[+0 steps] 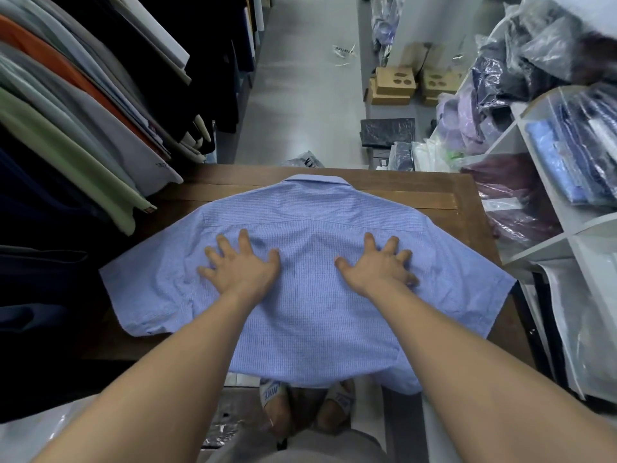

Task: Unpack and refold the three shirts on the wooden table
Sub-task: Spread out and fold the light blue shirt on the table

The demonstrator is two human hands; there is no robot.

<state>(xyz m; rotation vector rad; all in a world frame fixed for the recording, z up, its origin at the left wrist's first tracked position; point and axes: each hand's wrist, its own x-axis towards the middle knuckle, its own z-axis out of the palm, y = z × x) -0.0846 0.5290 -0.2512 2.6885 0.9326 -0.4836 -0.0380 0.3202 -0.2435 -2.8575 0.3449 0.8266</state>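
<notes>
Blue shirt [310, 295] lies face down across the desk [434, 192]; both hands, left [242, 267] and right [379, 267], press flat on its back, fingers [245, 238] spread, gripping nothing.

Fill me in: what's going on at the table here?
A person has a light blue checked short-sleeved shirt spread out on the wooden table. Its collar lies at the far side and its hem hangs over the near edge. The left hand and right hand press flat on its middle, fingers spread. The sleeves lie out to the sides, and no fold has been made yet.
</notes>
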